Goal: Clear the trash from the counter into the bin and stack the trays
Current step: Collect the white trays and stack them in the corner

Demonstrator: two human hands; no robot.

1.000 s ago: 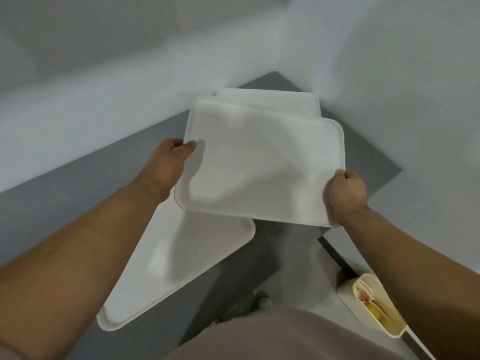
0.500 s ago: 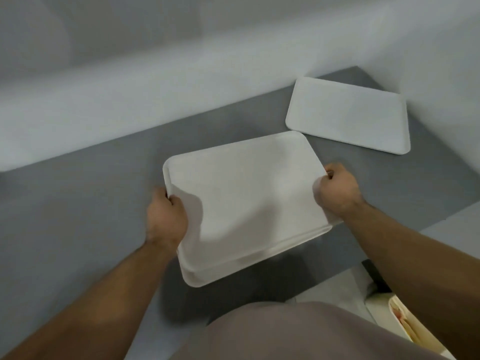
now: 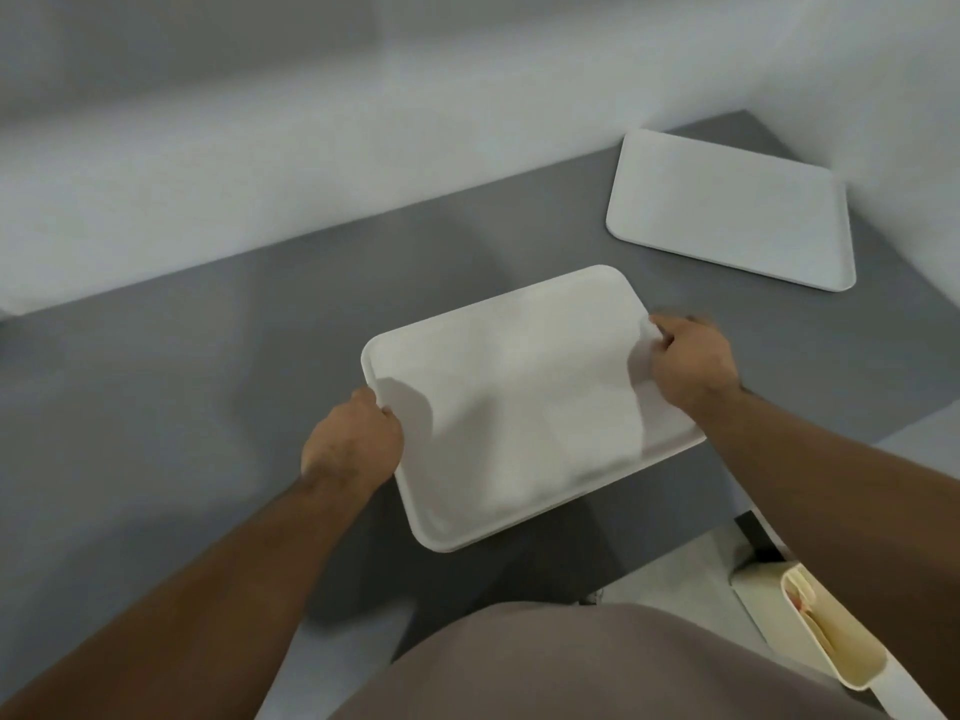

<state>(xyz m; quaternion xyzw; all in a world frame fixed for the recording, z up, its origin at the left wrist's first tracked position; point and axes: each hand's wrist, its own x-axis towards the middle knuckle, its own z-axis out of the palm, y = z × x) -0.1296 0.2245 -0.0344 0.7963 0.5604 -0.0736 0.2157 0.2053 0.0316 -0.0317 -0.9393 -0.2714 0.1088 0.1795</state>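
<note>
1. Your left hand [image 3: 353, 444] is closed on the left edge of the tray [image 3: 519, 402] in the middle of the frame. Your right hand [image 3: 693, 363] is closed on its right edge.
2. You hold it by two far-apart edges, so it likely stays flat and does not swing.
3. I think this tray may sit on another tray under it, but only one rim shows, so I cannot tell. I also cannot tell if it rests on the grey worktop [image 3: 208, 366] or hangs just above it.
4. One corner of the tray sticks out past the near edge of the worktop, so it could tip if you let go there.
5. A second tray [image 3: 737, 210] lies flat in the upper right of the frame, well apart from your hands. It looks like it has yet to join the stack.
6. The worktop between the two trays is bare, so nothing blocks the way.
7. The bin [image 3: 831, 636] is at the lower right, down by the floor, with some trash in it.
8. No trash shows on the worktop, so that part looks done.
9. The wall [image 3: 260, 148] runs close behind the worktop.
</note>
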